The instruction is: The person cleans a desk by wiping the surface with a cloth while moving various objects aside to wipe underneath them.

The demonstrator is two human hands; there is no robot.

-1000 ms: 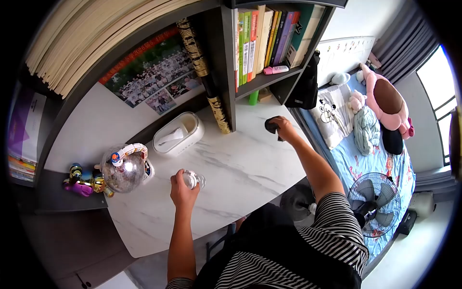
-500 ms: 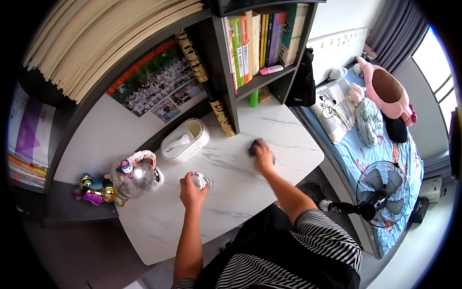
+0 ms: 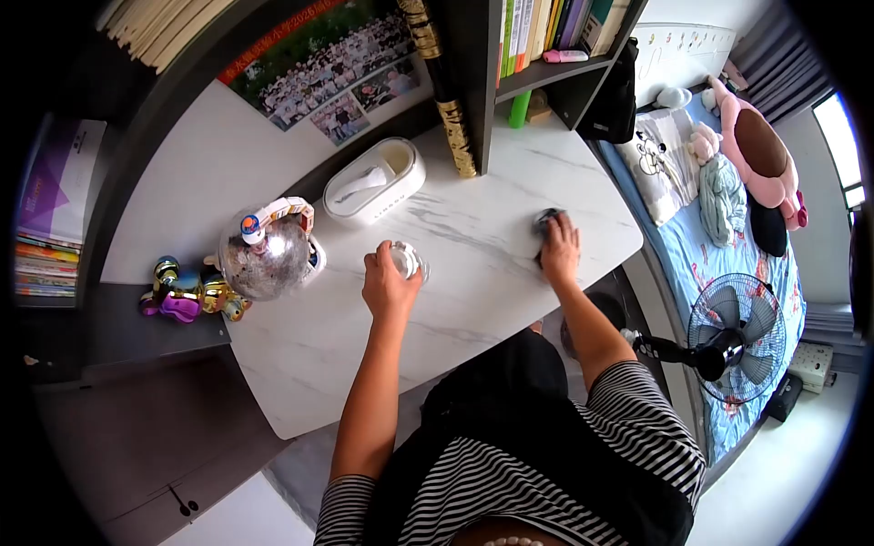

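Observation:
A clear glass jar with a whitish top [image 3: 407,260] is gripped in my left hand [image 3: 390,280], over the middle of the white marbled desk [image 3: 319,364]. My right hand [image 3: 561,250] presses a dark cloth [image 3: 548,223] on the right part of the desk, its fingers partly over the cloth. Behind my left hand is a white oval container [image 3: 391,196] with a white item inside. To the left stands a clear round globe [image 3: 264,259] with a colourful arched piece on it.
Shiny bear figures [image 3: 187,296] sit at the far left. A black and gold post [image 3: 446,100] stands by the shelf [image 3: 555,71] of books. A green tube [image 3: 520,109] is under it. To the right are a bed [image 3: 678,238] and a fan [image 3: 737,337].
My right hand with the dark cloth has swept across the desk, first toward the front, then to the right. My left hand keeps the jar. The camera view has shifted, showing less shelf.

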